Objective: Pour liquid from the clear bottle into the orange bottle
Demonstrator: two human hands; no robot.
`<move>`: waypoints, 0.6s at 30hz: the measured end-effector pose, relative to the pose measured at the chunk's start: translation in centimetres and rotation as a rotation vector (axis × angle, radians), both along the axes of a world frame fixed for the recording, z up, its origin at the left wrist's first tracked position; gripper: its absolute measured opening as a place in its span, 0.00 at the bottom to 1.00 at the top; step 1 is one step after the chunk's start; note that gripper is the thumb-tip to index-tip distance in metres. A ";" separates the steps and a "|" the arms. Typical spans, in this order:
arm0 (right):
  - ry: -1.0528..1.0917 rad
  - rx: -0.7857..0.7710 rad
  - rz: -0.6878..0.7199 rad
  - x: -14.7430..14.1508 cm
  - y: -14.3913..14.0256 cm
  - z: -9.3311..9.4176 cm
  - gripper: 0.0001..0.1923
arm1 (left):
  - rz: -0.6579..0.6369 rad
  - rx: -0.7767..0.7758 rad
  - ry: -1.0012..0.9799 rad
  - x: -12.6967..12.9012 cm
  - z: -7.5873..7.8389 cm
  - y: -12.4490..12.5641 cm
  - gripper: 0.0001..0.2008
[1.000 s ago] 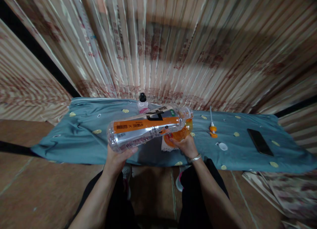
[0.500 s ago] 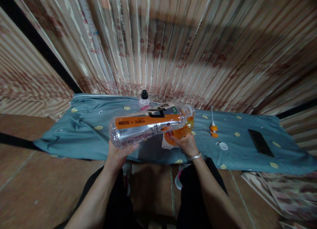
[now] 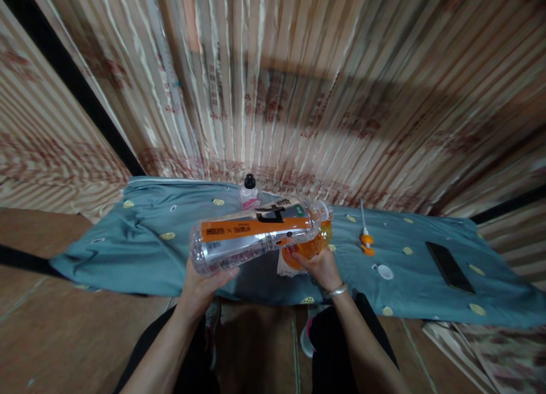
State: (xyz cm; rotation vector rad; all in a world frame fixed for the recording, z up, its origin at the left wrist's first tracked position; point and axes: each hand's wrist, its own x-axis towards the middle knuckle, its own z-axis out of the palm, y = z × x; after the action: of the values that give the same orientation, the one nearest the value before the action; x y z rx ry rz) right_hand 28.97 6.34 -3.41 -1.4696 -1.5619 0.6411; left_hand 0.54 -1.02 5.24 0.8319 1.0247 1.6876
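Looking down from the head camera, a seated person holds two containers over a low surface covered by a blue-green cloth (image 3: 140, 243) dotted with small yellow shapes. The left hand (image 3: 203, 285) is wrapped around the base of a large clear plastic bottle (image 3: 256, 235) with an orange and black label. That bottle lies almost on its side in the air, tilted so that its neck points to the right and slightly up. Its mouth meets the top of an orange container (image 3: 313, 243), which rests on the cloth on a pale napkin (image 3: 285, 263). The right hand (image 3: 322, 266) grips the near side of the orange container, fingers curled around it; a thin bracelet (image 3: 335, 292) circles that wrist.

Behind the big bottle stands a small bottle (image 3: 249, 193) with a black cap and a pink label. To the right of the hands, a pump tube (image 3: 365, 232) with an orange collar lies on the cloth, and a small white cap (image 3: 384, 272) lies just in front of it. Further right, well apart from the hands, a dark phone (image 3: 450, 266) lies flat. A striped, patterned curtain (image 3: 298, 87) hangs behind the surface. The person's dark trousers and brown floor tiles show at the bottom.
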 end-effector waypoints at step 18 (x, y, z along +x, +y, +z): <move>0.007 0.036 0.028 -0.3 -0.4 1.1 0.29 | -0.013 0.002 -0.006 0.2 0.6 -0.1 0.44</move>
State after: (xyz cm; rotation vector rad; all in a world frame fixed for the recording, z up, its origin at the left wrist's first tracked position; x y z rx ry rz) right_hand 28.63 5.98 -2.29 -1.4191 -1.5834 0.6304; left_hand 0.76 -1.09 5.80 0.8330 1.0117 1.6791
